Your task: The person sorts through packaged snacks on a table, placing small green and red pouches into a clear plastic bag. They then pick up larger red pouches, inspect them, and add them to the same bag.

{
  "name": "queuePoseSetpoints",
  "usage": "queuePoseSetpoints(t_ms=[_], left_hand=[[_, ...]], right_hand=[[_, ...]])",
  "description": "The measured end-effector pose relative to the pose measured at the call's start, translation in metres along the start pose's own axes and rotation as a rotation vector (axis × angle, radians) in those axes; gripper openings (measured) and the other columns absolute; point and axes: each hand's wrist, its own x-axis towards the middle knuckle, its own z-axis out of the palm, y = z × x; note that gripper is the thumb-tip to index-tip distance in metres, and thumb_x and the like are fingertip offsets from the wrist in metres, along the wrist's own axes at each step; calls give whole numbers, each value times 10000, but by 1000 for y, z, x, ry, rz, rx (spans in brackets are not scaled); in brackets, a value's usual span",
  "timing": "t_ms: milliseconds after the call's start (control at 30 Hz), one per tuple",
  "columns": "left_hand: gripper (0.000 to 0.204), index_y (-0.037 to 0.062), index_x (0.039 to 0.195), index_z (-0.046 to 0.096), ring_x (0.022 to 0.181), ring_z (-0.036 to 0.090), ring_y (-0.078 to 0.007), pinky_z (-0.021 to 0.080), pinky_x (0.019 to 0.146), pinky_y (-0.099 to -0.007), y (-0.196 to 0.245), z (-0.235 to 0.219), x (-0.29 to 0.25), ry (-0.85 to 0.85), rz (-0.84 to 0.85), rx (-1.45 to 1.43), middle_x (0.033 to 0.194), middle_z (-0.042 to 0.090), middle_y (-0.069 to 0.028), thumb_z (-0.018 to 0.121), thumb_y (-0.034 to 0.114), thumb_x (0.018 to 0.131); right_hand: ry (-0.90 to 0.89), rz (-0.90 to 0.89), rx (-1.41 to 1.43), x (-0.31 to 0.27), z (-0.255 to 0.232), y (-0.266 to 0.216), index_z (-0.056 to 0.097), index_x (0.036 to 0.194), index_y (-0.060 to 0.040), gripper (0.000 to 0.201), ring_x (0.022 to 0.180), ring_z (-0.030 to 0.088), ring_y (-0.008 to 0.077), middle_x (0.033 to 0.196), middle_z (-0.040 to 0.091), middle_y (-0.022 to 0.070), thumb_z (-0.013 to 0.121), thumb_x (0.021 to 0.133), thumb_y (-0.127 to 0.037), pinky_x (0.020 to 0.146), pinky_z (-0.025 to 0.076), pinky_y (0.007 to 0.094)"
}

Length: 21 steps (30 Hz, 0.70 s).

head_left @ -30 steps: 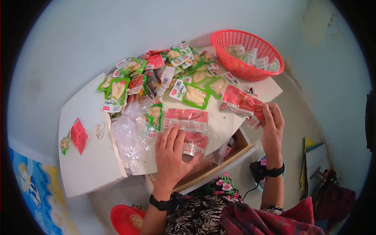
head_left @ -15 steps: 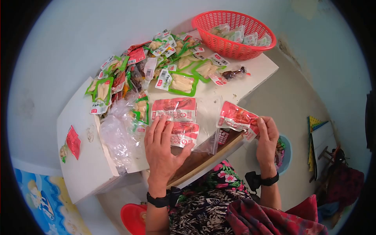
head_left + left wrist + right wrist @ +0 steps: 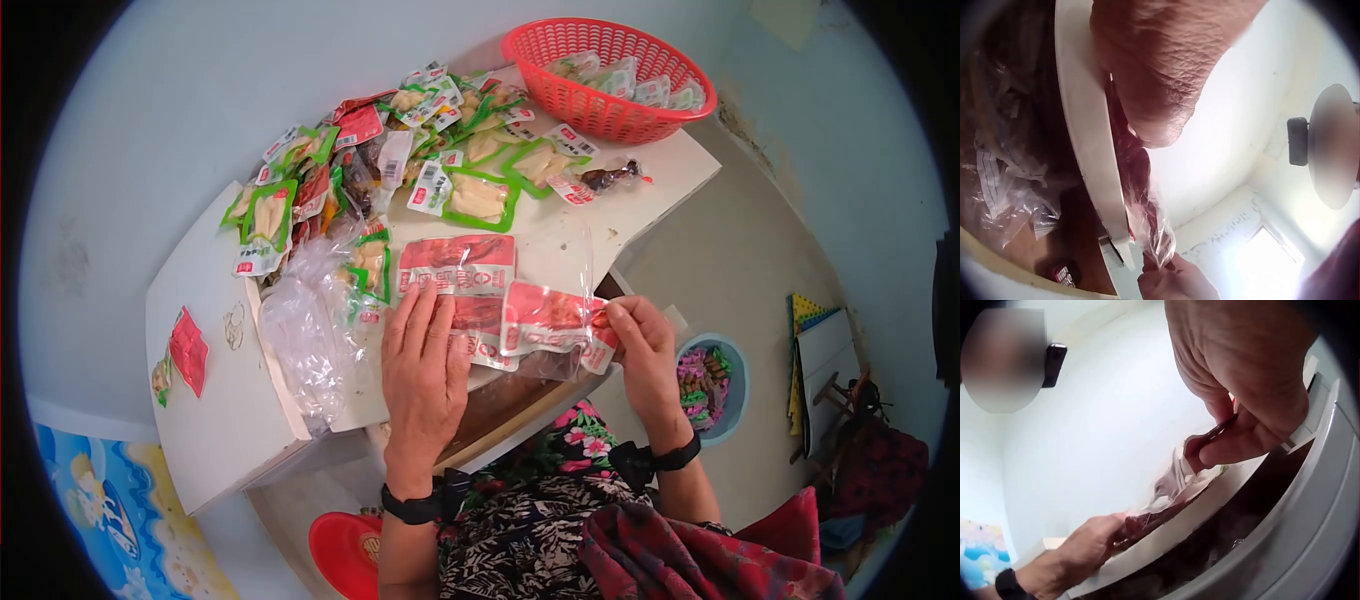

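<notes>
Two red-and-white food packets lie one above the other near the table's front edge, the upper packet (image 3: 457, 250) in full sight and the lower packet (image 3: 476, 312) partly covered. My left hand (image 3: 428, 375) rests on them with its fingers extended. Clear plastic from a bag (image 3: 572, 252) spreads around and to the right of these packets. With thumb and fingers, my right hand (image 3: 648, 350) pinches the right end of a third red packet (image 3: 540, 318), which overlaps the bag and the lower packet. The right wrist view shows the right hand (image 3: 1247, 419) holding that end.
Green-edged and red food packets (image 3: 480, 195) are heaped along the wall. Crumpled clear bags (image 3: 305, 330) lie left of my left hand. A red basket (image 3: 620, 115) with packets stands at the back right. Below the front edge is an open drawer (image 3: 500, 415); a blue basin (image 3: 735, 400) sits on the floor.
My right hand has brought the third red packet leftward and over the bag, near the two lying packets. My left hand has stayed on those packets. The view has shifted too.
</notes>
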Motion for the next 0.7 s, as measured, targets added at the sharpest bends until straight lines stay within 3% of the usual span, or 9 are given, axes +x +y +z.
queuePoseSetpoints(t_ms=[333, 433, 567, 700], left_hand=[[417, -32, 1412, 603, 1457, 446, -397, 346, 1219, -513, -1, 2, -5, 51, -41, -133, 1497, 561, -198, 547, 104, 1022], [445, -34, 1458, 556, 1470, 429, -409, 341, 1220, -521, -1, 4, -7, 71, -56, -174, 1498, 554, -211, 521, 76, 1028], [483, -39, 1499, 506, 1477, 413, -437, 347, 1214, -522, -2, 1, -9, 117, -98, -296, 1493, 550, -232, 510, 56, 1025], [485, -18, 1468, 543, 1446, 432, -451, 367, 1184, -519, 0, -3, -10, 201, -98, -131, 1448, 573, -235, 590, 103, 1000]], right_hand=[[-8, -131, -171, -1, 42, -17, 616, 1090, -3, 187, 730, 593, 29, 867, 666, -6, 590, 1094, -188, 576, 447, 178], [-36, -82, -159, -3, 54, -23, 606, 1111, 5, 175, 691, 568, 17, 837, 649, -10, 591, 1092, -168, 531, 415, 187], [-105, -143, -233, 5, 58, -24, 603, 1127, 9, 165, 563, 507, 19, 795, 632, -5, 587, 1090, -151, 464, 367, 207], [-116, -79, -214, 7, 55, -30, 600, 1156, 14, 180, 485, 487, 32, 769, 623, 2, 596, 1085, -151, 442, 365, 207]])
